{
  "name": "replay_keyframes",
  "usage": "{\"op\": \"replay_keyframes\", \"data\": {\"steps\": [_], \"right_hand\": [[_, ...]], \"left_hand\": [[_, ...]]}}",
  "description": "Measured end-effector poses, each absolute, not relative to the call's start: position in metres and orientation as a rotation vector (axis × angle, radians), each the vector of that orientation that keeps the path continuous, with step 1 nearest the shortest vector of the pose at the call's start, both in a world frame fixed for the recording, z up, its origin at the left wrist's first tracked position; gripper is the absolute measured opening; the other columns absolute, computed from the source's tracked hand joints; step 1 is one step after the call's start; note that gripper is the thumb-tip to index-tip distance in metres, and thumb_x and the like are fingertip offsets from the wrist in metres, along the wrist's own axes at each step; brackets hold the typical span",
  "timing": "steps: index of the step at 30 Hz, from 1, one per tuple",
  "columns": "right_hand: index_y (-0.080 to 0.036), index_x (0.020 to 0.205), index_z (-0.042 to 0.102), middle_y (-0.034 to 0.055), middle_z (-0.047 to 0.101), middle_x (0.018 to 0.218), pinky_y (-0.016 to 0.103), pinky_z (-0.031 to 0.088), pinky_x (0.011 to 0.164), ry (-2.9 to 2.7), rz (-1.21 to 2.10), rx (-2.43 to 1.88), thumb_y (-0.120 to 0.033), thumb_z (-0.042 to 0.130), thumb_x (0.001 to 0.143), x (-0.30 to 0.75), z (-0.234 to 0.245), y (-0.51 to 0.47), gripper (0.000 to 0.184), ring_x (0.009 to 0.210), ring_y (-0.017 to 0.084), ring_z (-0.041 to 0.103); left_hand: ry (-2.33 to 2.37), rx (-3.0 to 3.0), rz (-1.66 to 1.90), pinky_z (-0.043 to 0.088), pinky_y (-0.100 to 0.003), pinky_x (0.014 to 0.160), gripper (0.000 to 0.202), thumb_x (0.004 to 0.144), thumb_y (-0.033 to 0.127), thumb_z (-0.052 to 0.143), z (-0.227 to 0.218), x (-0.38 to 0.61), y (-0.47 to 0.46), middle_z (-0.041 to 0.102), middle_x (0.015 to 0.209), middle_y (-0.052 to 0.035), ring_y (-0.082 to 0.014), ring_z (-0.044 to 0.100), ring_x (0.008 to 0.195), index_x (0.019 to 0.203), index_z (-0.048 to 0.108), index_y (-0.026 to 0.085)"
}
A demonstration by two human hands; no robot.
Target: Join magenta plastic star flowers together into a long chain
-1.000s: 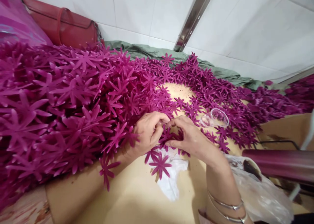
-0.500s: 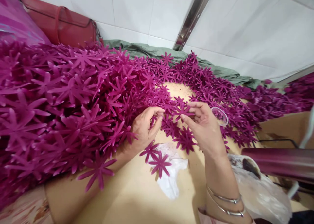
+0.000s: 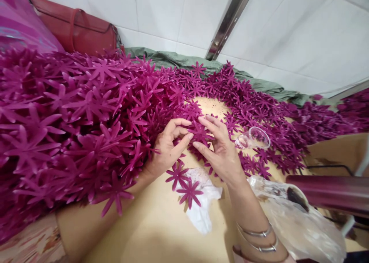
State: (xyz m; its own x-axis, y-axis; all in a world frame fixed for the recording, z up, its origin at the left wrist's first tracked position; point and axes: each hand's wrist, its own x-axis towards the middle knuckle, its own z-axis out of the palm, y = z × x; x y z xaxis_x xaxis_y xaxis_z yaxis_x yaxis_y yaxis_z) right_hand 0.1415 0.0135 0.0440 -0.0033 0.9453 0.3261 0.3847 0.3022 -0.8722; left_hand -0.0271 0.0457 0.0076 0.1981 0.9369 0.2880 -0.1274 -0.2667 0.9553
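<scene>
R hand [image 3: 223,153] moved twd L hand [image 3: 166,145]; both curled nr flower [image 3: 199,132].

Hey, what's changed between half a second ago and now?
The right hand moved left, toward the left hand, uncovering more of the clear cup. A purple flower now shows between both hands; whether it is gripped is unclear. The white cloth and red bag stayed put.
</scene>
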Motion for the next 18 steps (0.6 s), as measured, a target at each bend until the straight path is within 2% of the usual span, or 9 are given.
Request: {"op": "replay_keyframes", "data": {"steps": [2, 4, 9, 13, 18], "right_hand": [[-0.041, 0.132, 0.069, 0.0014, 0.05, 0.155, 0.048, 0.025, 0.129, -1.662, 0.632, -1.292, -0.032, 0.079, 0.086, 0.145, 0.043, 0.015, 0.048, 0.151, 0.024, 0.038], [-0.038, 0.129, 0.07, 0.0025, 0.052, 0.155, 0.048, 0.028, 0.128, -1.692, 0.609, -1.289, -0.033, 0.076, 0.089, 0.145, 0.041, 0.016, 0.041, 0.15, 0.024, 0.042], [-0.028, 0.116, 0.074, 0.0059, 0.072, 0.13, 0.043, 0.048, 0.113, -1.734, 0.526, -1.244, -0.029, 0.066, 0.097, 0.138, 0.035, 0.015, 0.021, 0.125, 0.021, 0.065], [-0.026, 0.115, 0.072, 0.0051, 0.076, 0.118, 0.038, 0.053, 0.105, -1.737, 0.465, -1.286, -0.03, 0.064, 0.099, 0.134, 0.031, 0.014, 0.019, 0.113, 0.02, 0.07], [-0.027, 0.136, 0.062, 0.0057, 0.069, 0.137, 0.037, 0.051, 0.11, -1.7, 0.466, -1.316, -0.032, 0.064, 0.098, 0.13, 0.028, 0.011, 0.038, 0.127, 0.02, 0.064]], "left_hand": [[0.797, 1.412, 1.265, 0.052, -0.021, 0.066, 0.031, 0.094, 0.028, 0.066, 0.008, -0.027, 0.045, 0.073, 0.087, -0.0003, -0.011, 0.066, 0.071, 0.123, 0.056, 0.022], [0.78, 1.395, 1.26, 0.051, -0.02, 0.065, 0.033, 0.094, 0.029, 0.066, 0.008, -0.027, 0.044, 0.072, 0.087, -0.0001, -0.0107, 0.065, 0.071, 0.124, 0.055, 0.022], [0.756, 1.405, 1.291, 0.053, -0.023, 0.079, 0.03, 0.095, 0.029, 0.066, 0.008, -0.028, 0.045, 0.073, 0.091, -0.0018, -0.0125, 0.069, 0.083, 0.122, 0.057, 0.02], [0.801, 1.491, 1.301, 0.053, -0.025, 0.085, 0.02, 0.096, 0.03, 0.065, 0.007, -0.03, 0.047, 0.074, 0.094, -0.0035, -0.0146, 0.07, 0.088, 0.114, 0.065, 0.019], [0.885, 1.497, 1.309, 0.052, -0.024, 0.082, 0.02, 0.095, 0.035, 0.067, 0.006, -0.03, 0.048, 0.074, 0.096, -0.0037, -0.0149, 0.069, 0.088, 0.104, 0.071, 0.018]]}}
